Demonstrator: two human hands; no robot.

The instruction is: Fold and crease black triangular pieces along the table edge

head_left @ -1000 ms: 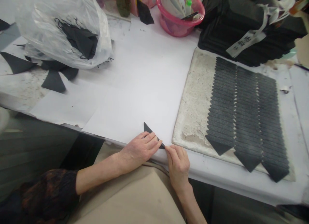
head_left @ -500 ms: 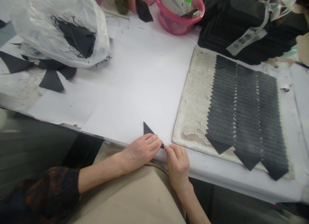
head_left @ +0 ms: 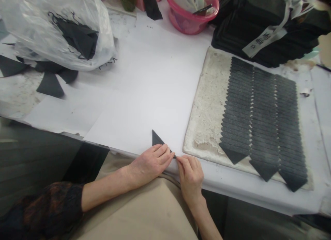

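A small black triangular piece [head_left: 156,139] of sheet material lies at the front edge of the white-covered table. My left hand [head_left: 152,162] rests over it, fingers pressed together and covering much of the piece. At its lower right corner my right hand [head_left: 190,173] pinches the tip between thumb and bent forefinger. The two hands almost meet there. To the right is a pale worn board [head_left: 200,129] bearing overlapping rows of black pointed pieces [head_left: 239,109]; the nearest piece of each row shows its full pointed shape.
A clear plastic bag [head_left: 103,43] with black pieces inside stands at the back left, with loose black pieces [head_left: 51,85] before it. A pink basin [head_left: 186,24] with a green-capped bottle sits at the back. Behind the board is a tied black stack [head_left: 232,40].
The view has shifted slightly, so the table things appear a little further left and up. Both hands keep nearly the same hold on the black triangular piece.
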